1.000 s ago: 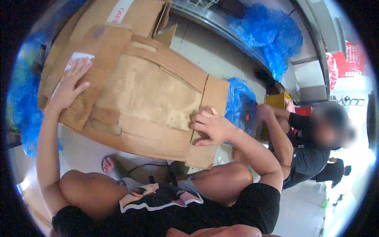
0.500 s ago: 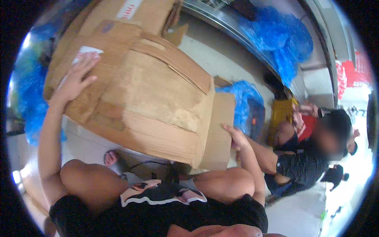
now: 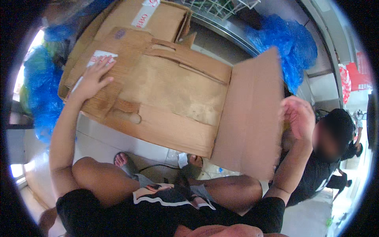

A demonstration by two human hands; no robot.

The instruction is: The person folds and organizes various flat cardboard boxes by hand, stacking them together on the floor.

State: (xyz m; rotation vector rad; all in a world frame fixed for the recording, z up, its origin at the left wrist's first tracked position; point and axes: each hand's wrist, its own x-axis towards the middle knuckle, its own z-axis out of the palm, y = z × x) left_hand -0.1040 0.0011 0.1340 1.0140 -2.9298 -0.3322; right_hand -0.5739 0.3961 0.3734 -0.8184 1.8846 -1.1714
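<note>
In front of me lies a large brown cardboard box (image 3: 177,91), its worn panels bent and partly torn. My left hand (image 3: 94,77) rests flat on its left part, fingers stretched beside a white label (image 3: 102,58). On the box's right side a wide cardboard flap (image 3: 248,118) stands out, its outer edge smeared by motion. My right hand (image 3: 299,118) is at that outer edge, fingers loosely bent and apart, not closed round the cardboard. Whether its fingertips touch the flap is unclear. Behind, at the upper left, is another cardboard part (image 3: 166,23) with a label strip.
A blue plastic bundle (image 3: 290,43) lies at the far right, and another blue bag (image 3: 43,91) at the left. White wire racks (image 3: 221,8) stand at the back. A person in black (image 3: 316,177) is close beyond my right arm. My knees and feet flank the near floor.
The right flap has swung outward and upward, showing more of its face. My right hand has moved up and right with it. My left hand keeps its place on the box; the view has shifted.
</note>
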